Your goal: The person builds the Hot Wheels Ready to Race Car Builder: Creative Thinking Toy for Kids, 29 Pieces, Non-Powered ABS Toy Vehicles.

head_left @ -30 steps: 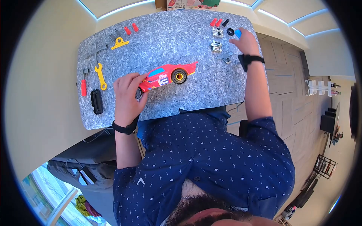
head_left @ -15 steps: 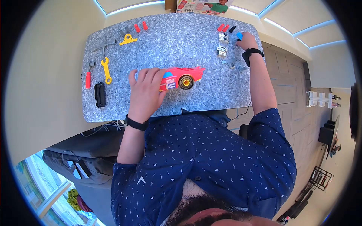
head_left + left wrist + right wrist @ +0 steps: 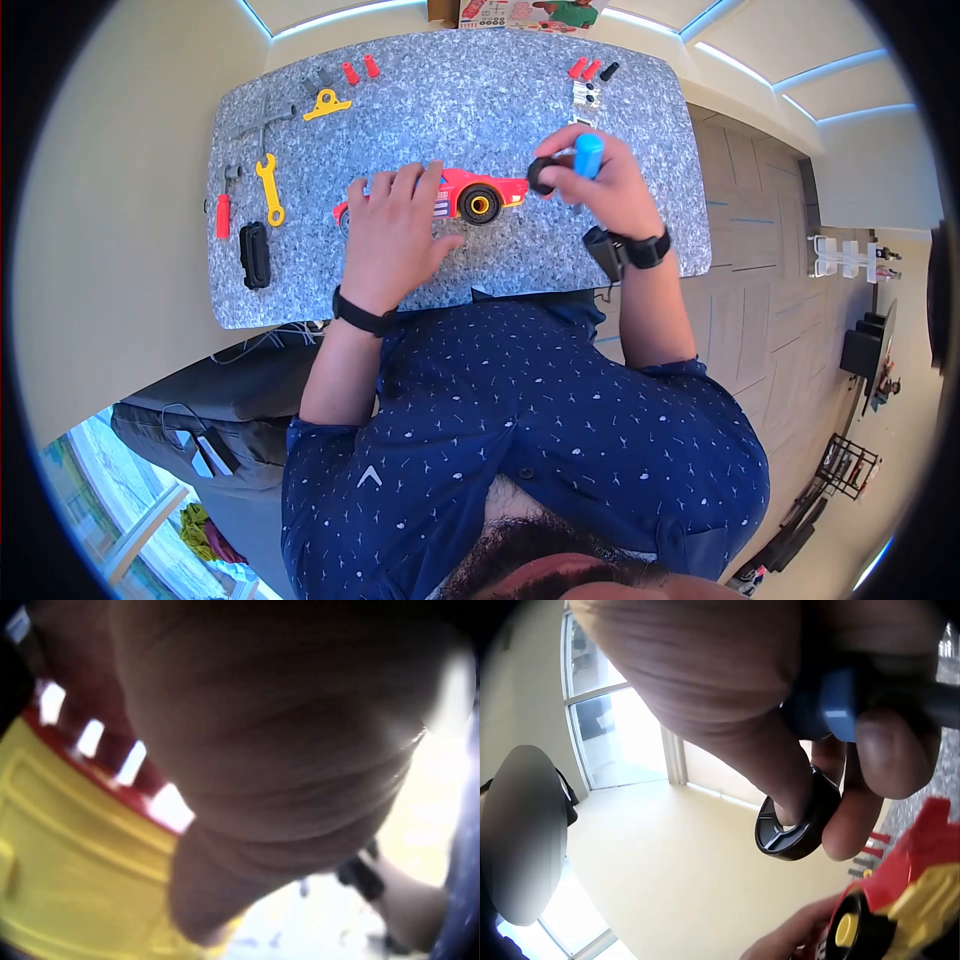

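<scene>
Head view: the left hand (image 3: 393, 238) grips the red toy car (image 3: 510, 188), fingers over its body and thumb spread toward the wearer; a side of the car with a mounted wheel (image 3: 479, 205), yellow at its hub, faces the camera. The right hand (image 3: 622, 197) is closed on two items, a black wheel (image 3: 541, 175) pinched near the car's tail and a blue-handled tool (image 3: 589, 157) held across the fingers. The car is at the middle of the speckled desk (image 3: 430, 120). Toward the desk's left end: yellow wrench (image 3: 269, 190), red-handled screwdriver (image 3: 223, 217), black tray-like part (image 3: 255, 256), yellow bracket (image 3: 327, 104) and grey cross-shaped tool (image 3: 264, 122). Far right: two red pegs beside a black peg (image 3: 609, 71). Left wrist view: the hand fills much of the frame, one digit against the car's yellow underside (image 3: 82, 847); the other fingertips cannot be made out. Right wrist view: fingertips hold the spoked black wheel at its rim, the tool's blue part lying higher between the fingers; the car, tilted, shows red body and yellow underside just beyond, at lower right
</scene>
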`<state>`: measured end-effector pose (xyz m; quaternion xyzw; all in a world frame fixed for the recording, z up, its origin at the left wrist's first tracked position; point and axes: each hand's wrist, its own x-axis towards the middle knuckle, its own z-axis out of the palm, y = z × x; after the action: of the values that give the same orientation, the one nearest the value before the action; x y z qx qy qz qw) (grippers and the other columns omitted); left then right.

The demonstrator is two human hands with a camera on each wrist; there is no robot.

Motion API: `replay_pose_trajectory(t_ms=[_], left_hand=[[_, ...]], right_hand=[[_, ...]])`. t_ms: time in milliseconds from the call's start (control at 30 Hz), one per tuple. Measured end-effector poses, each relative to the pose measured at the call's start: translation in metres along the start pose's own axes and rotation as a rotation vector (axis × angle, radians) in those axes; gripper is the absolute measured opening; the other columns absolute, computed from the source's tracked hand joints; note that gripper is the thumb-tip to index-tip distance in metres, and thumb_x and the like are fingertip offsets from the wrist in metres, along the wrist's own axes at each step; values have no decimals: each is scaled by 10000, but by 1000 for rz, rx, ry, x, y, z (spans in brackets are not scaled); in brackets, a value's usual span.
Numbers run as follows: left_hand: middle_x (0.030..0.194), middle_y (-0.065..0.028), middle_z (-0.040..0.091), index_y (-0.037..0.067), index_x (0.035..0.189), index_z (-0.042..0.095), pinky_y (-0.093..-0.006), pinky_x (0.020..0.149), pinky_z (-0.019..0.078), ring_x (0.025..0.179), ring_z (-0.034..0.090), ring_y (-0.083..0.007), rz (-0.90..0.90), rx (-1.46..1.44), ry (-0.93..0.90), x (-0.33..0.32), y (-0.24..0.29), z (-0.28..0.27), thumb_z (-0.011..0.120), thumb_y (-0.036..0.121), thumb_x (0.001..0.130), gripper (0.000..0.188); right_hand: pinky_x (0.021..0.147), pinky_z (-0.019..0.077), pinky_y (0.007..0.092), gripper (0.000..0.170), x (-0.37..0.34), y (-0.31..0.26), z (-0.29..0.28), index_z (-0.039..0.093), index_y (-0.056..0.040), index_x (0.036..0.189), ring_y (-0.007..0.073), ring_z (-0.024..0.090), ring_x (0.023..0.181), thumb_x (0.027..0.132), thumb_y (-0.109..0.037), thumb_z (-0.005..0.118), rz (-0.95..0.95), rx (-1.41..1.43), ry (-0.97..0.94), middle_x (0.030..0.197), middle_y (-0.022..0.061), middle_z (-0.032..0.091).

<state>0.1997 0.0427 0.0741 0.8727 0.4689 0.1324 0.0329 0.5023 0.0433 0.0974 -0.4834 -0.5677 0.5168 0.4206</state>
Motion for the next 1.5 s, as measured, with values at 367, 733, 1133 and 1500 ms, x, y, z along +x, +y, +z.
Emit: replay_pose_trajectory(t_ms=[367,733,1133,1500], left_hand=[[1371,-102,673,39,1453,675,-489,1037,408,1231,598,-295,17,-136,174,2,11,30,897,610,811,887],[1429,-113,662,39,1505,632,-492,1068,401,1287,597,-311,21,-167,124,0,10,27,896,530,829,877],[1377,-117,656,24,1473,635,-490,1040,400,1244,595,-295,55,-166,167,-1,10,26,913,453,834,818],[1427,-129,645,0,1521,615,-503,1060,390,1269,578,-311,59,-148,129,-1,11,22,880,578,834,936]], right_hand=[[709,585,271,181,5,22,35,797,-7,1176,140,752,889,995,4,796,12,10,-71,1096,74,776],[897,598,402,245,11,10,61,835,-46,1119,306,737,1013,882,17,848,-298,-621,-111,1129,119,715],[916,622,422,331,1,11,58,840,-97,1176,352,746,1058,857,-7,852,-311,-547,-172,1212,117,706],[963,589,410,322,-11,13,45,830,-67,1222,322,742,1107,907,-81,894,-355,-480,48,1253,130,731]])
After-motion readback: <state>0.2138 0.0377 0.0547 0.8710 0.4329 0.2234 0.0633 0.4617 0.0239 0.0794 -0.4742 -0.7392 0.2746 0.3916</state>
